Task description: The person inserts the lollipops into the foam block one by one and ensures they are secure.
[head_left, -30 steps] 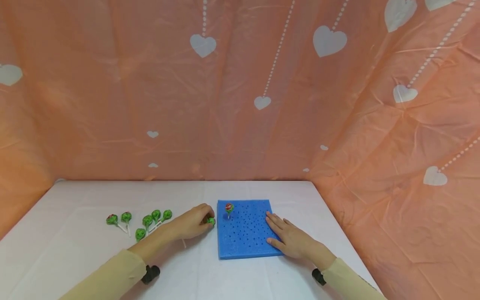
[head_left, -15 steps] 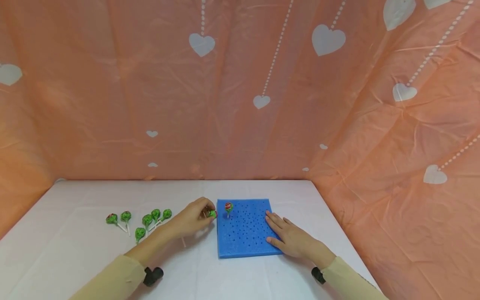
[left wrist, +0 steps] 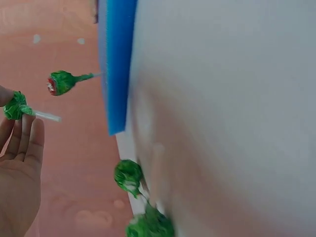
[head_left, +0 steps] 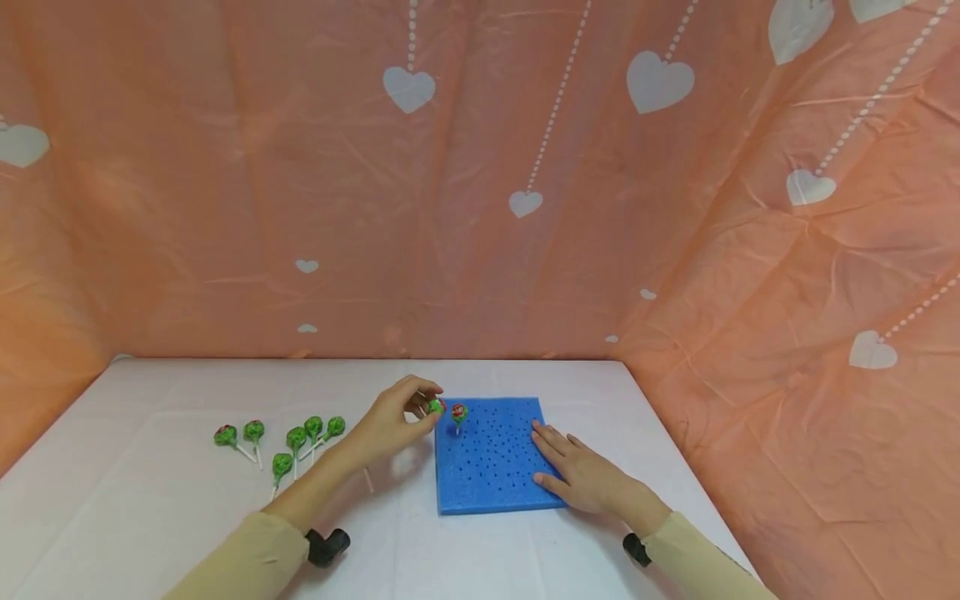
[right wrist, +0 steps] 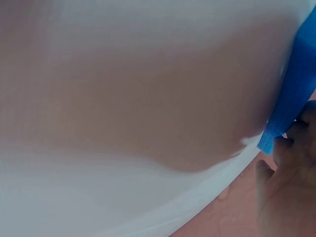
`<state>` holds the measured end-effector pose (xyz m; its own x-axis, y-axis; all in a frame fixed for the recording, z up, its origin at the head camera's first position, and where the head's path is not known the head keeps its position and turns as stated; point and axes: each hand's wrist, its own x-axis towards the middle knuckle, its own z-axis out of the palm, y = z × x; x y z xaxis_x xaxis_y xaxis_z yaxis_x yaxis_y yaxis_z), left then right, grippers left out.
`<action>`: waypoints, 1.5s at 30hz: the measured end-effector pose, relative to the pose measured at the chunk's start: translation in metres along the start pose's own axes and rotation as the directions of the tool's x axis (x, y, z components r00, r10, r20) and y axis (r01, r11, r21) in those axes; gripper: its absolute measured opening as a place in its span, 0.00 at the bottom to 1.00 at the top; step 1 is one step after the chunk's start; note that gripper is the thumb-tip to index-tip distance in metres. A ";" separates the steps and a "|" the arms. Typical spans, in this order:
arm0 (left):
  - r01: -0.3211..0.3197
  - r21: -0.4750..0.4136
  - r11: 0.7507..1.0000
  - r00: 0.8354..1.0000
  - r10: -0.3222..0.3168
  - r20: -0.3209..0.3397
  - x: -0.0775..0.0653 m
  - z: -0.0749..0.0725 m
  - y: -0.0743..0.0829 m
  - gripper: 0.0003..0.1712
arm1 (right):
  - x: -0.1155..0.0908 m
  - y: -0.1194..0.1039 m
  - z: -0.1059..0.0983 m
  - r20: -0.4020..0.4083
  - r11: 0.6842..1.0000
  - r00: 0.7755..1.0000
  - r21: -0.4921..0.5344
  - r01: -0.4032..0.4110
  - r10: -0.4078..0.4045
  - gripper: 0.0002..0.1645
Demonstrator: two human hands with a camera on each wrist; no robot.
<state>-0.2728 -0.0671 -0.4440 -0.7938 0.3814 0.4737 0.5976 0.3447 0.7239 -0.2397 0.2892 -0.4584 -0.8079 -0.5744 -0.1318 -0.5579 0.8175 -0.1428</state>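
Note:
My left hand (head_left: 393, 425) pinches a green-wrapped lollipop (left wrist: 17, 106) by its head, raised at the left back corner of a blue foam block (head_left: 487, 492) full of small holes. In the left wrist view its white stick points toward the block's side of the picture. Another lollipop (head_left: 459, 412) with a red and green wrapper stands upright in the foam, just right of the held one. My right hand (head_left: 588, 479) rests on the right edge of the block with its fingers straight.
Several green lollipops (head_left: 297, 437) lie on the white table (head_left: 150, 508) to the left, behind and beside my left forearm. A white stick (head_left: 368, 479) shows just below that arm. An orange curtain (head_left: 480, 292) with hearts hangs behind the table.
My left hand has lifted the lollipop and carried it back and to the right, up to the foam block's corner. My right hand has stayed in place.

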 end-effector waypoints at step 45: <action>0.005 -0.080 0.997 0.997 -0.011 -0.077 0.041 0.040 0.012 0.18 | 0.004 0.000 0.005 -0.025 0.999 1.000 -0.037 0.005 -0.006 0.44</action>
<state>-0.2937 -0.0133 -0.4359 -0.8067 0.3103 0.5029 0.5827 0.2765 0.7642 -0.2418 0.2864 -0.4638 -0.8092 -0.5780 -0.1060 -0.5685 0.8156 -0.1072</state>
